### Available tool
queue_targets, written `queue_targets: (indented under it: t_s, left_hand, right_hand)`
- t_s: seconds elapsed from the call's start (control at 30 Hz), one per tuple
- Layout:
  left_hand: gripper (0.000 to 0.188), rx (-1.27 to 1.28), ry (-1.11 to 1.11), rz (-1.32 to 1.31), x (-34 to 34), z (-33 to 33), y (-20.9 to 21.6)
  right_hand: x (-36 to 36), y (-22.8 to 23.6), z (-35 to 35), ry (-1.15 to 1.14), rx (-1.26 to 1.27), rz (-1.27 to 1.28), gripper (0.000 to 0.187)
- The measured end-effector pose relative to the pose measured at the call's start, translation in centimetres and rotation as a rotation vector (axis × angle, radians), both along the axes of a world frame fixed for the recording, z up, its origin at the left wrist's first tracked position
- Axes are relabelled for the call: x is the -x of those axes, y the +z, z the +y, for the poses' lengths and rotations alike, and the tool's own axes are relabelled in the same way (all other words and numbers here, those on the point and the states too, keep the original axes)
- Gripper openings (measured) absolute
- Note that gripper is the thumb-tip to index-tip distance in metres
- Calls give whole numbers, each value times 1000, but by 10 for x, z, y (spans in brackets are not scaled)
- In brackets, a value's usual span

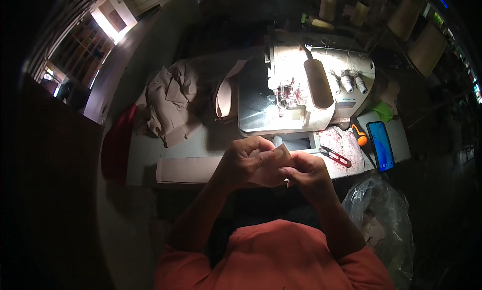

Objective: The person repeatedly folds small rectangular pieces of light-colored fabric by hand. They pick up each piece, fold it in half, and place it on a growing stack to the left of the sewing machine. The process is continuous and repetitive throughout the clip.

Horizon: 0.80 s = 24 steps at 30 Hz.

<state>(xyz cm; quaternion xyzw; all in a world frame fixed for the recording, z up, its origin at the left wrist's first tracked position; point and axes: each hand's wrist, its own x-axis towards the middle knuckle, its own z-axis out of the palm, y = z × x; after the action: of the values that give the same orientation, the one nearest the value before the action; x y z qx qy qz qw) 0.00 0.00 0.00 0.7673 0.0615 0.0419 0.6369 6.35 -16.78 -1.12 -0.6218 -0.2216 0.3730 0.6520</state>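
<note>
Both hands hold one small piece of pale fabric point(271, 172) in front of a white sewing machine point(346, 106). My left hand point(247, 159) is closed, pinching the fabric's left and upper part between thumb and fingers. On the other side, my right hand point(307, 172) pinches its right edge. A corner of the cloth points up between the two hands, and the rest hangs below them. To the left, a flat strip of pale fabric point(186, 170) lies along the table's front edge, partly behind my left forearm.
A heap of pale fabric pieces point(168, 101) lies on the table's left. Right of my hands are red-handled thread snips point(337, 157) on a patterned cloth point(354, 144), an orange-and-black tool point(360, 136) and a phone point(381, 147). A clear plastic bag point(396, 214) hangs at lower right; thread cones point(327, 7) stand behind.
</note>
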Motion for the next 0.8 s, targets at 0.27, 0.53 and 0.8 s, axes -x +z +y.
queue_targets:
  t_s: [0.27, 0.53, 0.8]
  left_hand:
    - [15, 3, 46, -93, -4, 0, -2]
    - [13, 17, 70, -71, -2, 3, -8]
    - [9, -42, 104, -148, -3, -1, -6]
  right_hand:
    - [-1, 13, 7, -138, -1, -258, 22]
    - [-4, 10, 11, -131, 31, -300, 21]
    - [-10, 4, 12, -107, -31, -162, 12]
